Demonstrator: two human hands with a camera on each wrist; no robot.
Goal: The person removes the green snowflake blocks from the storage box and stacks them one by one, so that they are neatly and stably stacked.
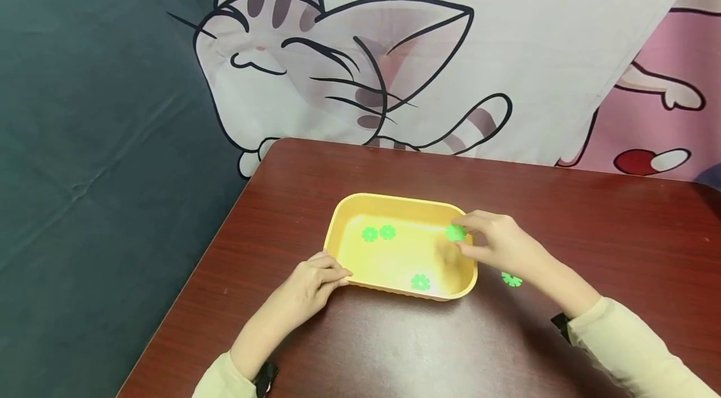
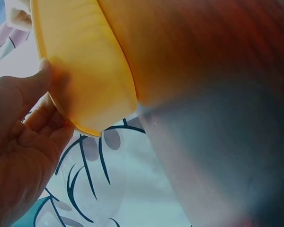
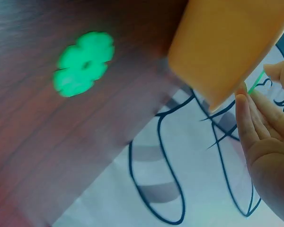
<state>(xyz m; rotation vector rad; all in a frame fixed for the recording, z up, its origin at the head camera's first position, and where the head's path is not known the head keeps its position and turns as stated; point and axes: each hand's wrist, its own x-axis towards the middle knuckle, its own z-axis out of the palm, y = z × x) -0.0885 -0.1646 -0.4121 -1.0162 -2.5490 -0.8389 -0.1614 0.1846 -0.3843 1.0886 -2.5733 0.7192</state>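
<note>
Narrowly parted, right grip [image 1: 501,239] pinching a green disc [image 1: 455,232], left grip [image 1: 311,283] clamped on a yellow tray [image 1: 388,262]

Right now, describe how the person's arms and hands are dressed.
The left hand and right hand wear no gloves. The left sleeve and right sleeve are plain pale cream, ending short of the wrists. A small black piece shows by each cuff; its nature is unclear.
</note>
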